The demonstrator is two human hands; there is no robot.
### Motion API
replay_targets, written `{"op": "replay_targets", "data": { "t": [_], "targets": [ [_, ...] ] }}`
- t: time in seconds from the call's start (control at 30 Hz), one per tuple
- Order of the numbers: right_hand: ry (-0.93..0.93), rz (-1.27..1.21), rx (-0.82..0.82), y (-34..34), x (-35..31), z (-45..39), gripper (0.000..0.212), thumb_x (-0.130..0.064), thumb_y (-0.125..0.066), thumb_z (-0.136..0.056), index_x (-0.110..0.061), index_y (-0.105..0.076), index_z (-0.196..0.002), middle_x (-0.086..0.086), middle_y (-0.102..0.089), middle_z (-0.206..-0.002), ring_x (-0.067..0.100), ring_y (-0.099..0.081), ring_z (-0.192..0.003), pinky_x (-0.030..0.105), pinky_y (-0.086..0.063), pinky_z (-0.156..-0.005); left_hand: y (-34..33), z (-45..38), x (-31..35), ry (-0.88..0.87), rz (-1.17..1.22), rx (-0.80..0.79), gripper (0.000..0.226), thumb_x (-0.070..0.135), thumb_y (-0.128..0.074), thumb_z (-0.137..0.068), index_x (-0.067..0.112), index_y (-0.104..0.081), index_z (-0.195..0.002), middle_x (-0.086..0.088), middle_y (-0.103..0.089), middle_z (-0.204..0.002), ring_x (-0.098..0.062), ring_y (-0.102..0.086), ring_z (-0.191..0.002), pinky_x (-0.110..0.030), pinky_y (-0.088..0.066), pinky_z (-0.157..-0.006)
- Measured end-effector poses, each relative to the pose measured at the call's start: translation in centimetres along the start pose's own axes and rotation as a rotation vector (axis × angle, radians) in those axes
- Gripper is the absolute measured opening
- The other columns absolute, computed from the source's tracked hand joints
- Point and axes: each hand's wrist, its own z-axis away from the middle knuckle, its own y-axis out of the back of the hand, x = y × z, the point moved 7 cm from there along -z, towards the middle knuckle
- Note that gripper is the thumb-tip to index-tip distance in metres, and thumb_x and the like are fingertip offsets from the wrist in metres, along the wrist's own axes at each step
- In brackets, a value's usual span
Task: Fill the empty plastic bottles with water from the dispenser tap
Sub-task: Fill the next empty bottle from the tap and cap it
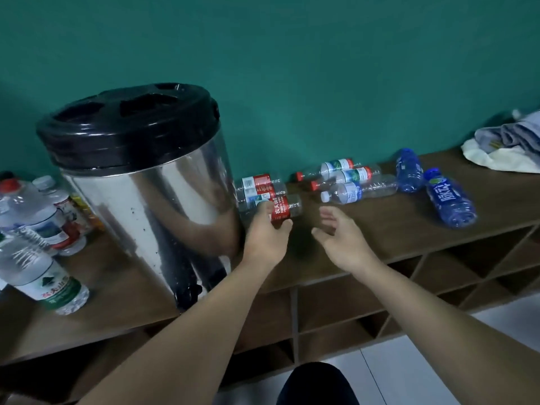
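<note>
The left hand gripped a clear empty bottle with a red label just right of the steel dispenser, whose black tap sat at its base, while the right hand hovered released, fingers relaxed. More empty red-labelled bottles lay beside the dispenser, three clear ones and two blue ones farther right; filled bottles stood left of it. Label text was too blurred to read; everything sat on a brown wooden shelf top against a teal wall.
</note>
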Motion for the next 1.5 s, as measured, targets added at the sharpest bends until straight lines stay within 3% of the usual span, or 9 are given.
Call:
{"op": "replay_targets", "data": {
  "t": [0.07, 0.23, 0.4, 0.67, 0.83, 1.1, 1.2, 1.4, 1.5],
  "targets": [
    [-0.008, -0.027, -0.026, -1.1, 0.8, -2.1, 0.069, -0.029, -0.074, -0.106, -0.034, -0.041, -0.166, -0.008, -0.048, -0.167, 0.015, -0.045, -0.155, 0.044, -0.043, -0.126, -0.7, -1.9, 0.1, -0.045, -0.088, 0.034, 0.053, 0.025, -0.073, -0.109, 0.026, -0.051, -0.156, 0.016, -0.057, -0.137, -0.002, -0.056, -0.125, -0.008, -0.04, -0.094],
    [-0.017, -0.098, -0.119, -3.8, 2.1, -6.4, 0.082, -0.034, -0.074, -0.106, -0.04, -0.026, -0.171, -0.006, -0.035, -0.177, 0.019, -0.034, -0.163, 0.051, -0.036, -0.131, -2.2, -6.3, -0.9, -0.089, -0.369, 0.099, 0.052, 0.032, -0.07, -0.11, 0.019, -0.05, -0.156, -0.005, -0.054, -0.155, -0.03, -0.047, -0.151, -0.049, -0.042, -0.126],
    [0.034, -0.098, -0.194, -5.3, 2.6, -7.7, 0.092, -0.035, -0.073, -0.107, -0.05, -0.011, -0.173, -0.014, -0.022, -0.181, 0.021, -0.031, -0.164, 0.054, -0.032, -0.133, -2.8, -7.6, -2.4, -0.057, -0.641, 0.093, 0.063, 0.055, -0.07, -0.103, 0.023, -0.049, -0.153, -0.004, -0.054, -0.16, -0.031, -0.036, -0.158, -0.06, -0.02, -0.133],
    [0.181, 0.064, -0.08, -2.8, 4.5, -3.8, 0.074, -0.019, -0.08, -0.102, -0.031, -0.045, -0.165, -0.009, -0.046, -0.155, 0.01, -0.05, -0.143, 0.023, -0.042, -0.115, -3.9, -4.4, -1.5, -0.246, -0.481, -0.118, 0.069, 0.039, -0.088, -0.094, 0.028, -0.059, -0.156, 0.006, -0.059, -0.156, -0.022, -0.041, -0.156, -0.053, -0.012, -0.136],
    [0.125, 0.018, -0.032, -1.5, 5.1, -1.2, 0.066, -0.021, -0.086, -0.096, -0.03, -0.057, -0.154, -0.008, -0.057, -0.139, 0.007, -0.062, -0.127, 0.035, -0.053, -0.114, -4.0, -1.6, -0.3, -0.219, -0.469, -0.134, 0.079, 0.036, -0.086, -0.096, 0.029, -0.049, -0.166, 0.001, -0.031, -0.181, -0.025, -0.008, -0.172, -0.052, 0.002, -0.139],
    [-0.02, -0.423, 0.136, -0.5, 1.7, 7.1, 0.053, -0.041, -0.083, -0.099, -0.033, -0.059, -0.146, -0.01, -0.073, -0.131, 0.01, -0.072, -0.121, 0.043, -0.057, -0.11, -1.2, 5.2, 2.4, 0.067, 0.332, -0.032, 0.098, 0.04, -0.083, -0.101, 0.035, -0.019, -0.175, 0.007, -0.043, -0.17, -0.013, -0.047, -0.152, -0.034, -0.038, -0.124],
    [-0.014, -0.478, 0.101, -2.0, -0.3, 10.6, 0.045, -0.035, -0.08, -0.101, -0.035, -0.061, -0.142, -0.009, -0.075, -0.128, 0.011, -0.073, -0.119, 0.047, -0.056, -0.113, -0.3, 7.3, 3.6, 0.12, 0.593, -0.112, 0.07, 0.045, -0.08, -0.103, 0.037, -0.042, -0.161, 0.008, -0.071, -0.141, -0.008, -0.074, -0.118, -0.032, -0.062, -0.102],
    [-0.02, -0.688, -0.103, -3.1, -6.3, 14.9, 0.049, -0.052, -0.065, -0.105, -0.026, -0.064, -0.146, -0.002, -0.076, -0.138, 0.015, -0.069, -0.133, 0.046, -0.049, -0.119, 5.2, 11.6, 5.2, -0.013, 0.495, -0.116, 0.069, 0.07, -0.087, -0.084, 0.046, -0.063, -0.145, 0.013, -0.071, -0.141, -0.014, -0.07, -0.131, -0.047, -0.06, -0.11],
    [0.001, -0.684, -0.142, -2.9, -9.3, 15.6, 0.06, -0.069, -0.06, -0.101, -0.027, -0.068, -0.143, -0.003, -0.074, -0.142, 0.014, -0.065, -0.139, 0.049, -0.044, -0.124, 8.5, 14.6, 5.6, -0.088, 0.533, -0.105, 0.053, 0.046, -0.087, -0.097, 0.039, -0.063, -0.144, 0.014, -0.076, -0.13, -0.01, -0.075, -0.12, -0.042, -0.064, -0.103]
  ]
}}
